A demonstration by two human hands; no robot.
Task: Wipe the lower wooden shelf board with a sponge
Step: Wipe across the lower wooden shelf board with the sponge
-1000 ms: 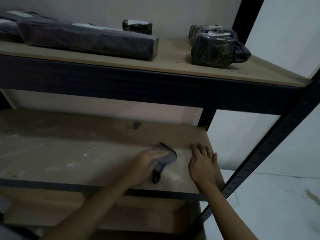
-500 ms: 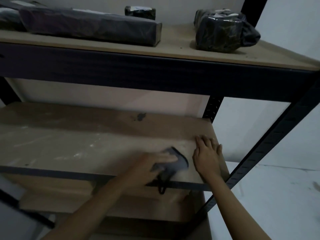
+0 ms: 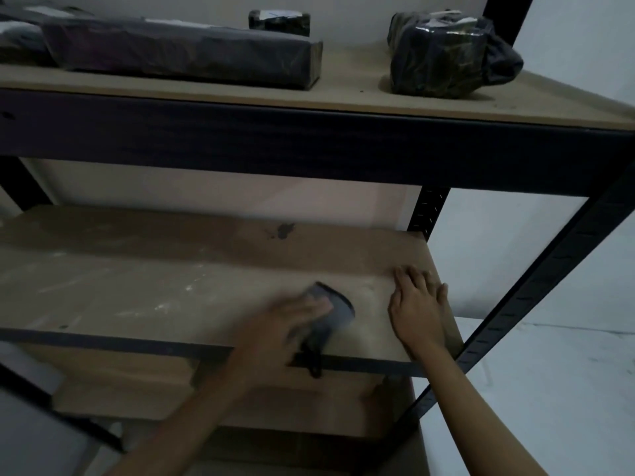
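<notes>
Lower centre of the frame, the left hand (image 3: 288, 324) presses a dark sponge (image 3: 328, 314) (blurred) onto the lower shelf board (image 3: 171, 290), fingers closed over it. The right hand (image 3: 417, 305) lies open and flat beside it, probably bracing.

Scene is dim overall, with muted colour and soft, grainy detail. The brightest area is the pale wall and floor (image 3: 549, 372) at right, suggesting light enters from that side. The dark metal shelf frame (image 3: 309, 146) reads as near-black with little surface detail. A broad shadow covers the rear strip of the lower brown wooden shelf board (image 3: 171, 269); its front half is lighter. Small glare spots show on the black plastic-wrapped bundle (image 3: 446, 53) on the upper shelf. The left hand (image 3: 285, 331) and dark grey sponge (image 3: 330, 310) are motion-blurred; the right hand (image 3: 417, 310) is sharper. Frame lines bow and splay toward the edges from wide-angle distortion.
</notes>
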